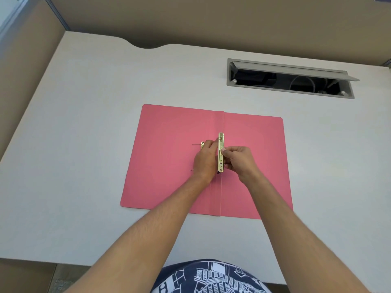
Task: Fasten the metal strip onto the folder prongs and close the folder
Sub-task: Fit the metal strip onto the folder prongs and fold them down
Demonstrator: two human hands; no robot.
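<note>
From the head camera, a pink folder (173, 157) lies open and flat on a white desk (84, 123), its spine crease running from twelve to six o'clock through the middle of the view. The metal strip (220, 152) is a narrow, shiny gold bar with a long slot and small holes or markings near its lower end; it is held along the crease, its length pointing twelve to six o'clock, and it looks tilted up on its long edge. The left hand (206, 160) sits at nine o'clock of the strip, fingers curled against its side, and the right hand (238, 160) at three o'clock pinches the strip's middle between thumb and fingers; both hands are closed on it. At nine o'clock of the left hand, a second small gold piece (202, 144) peeks out on the left cover, mostly hidden by the fingers. At one o'clock on the desk, well apart from the folder, a grey cable hatch (289, 78) stands open.
</note>
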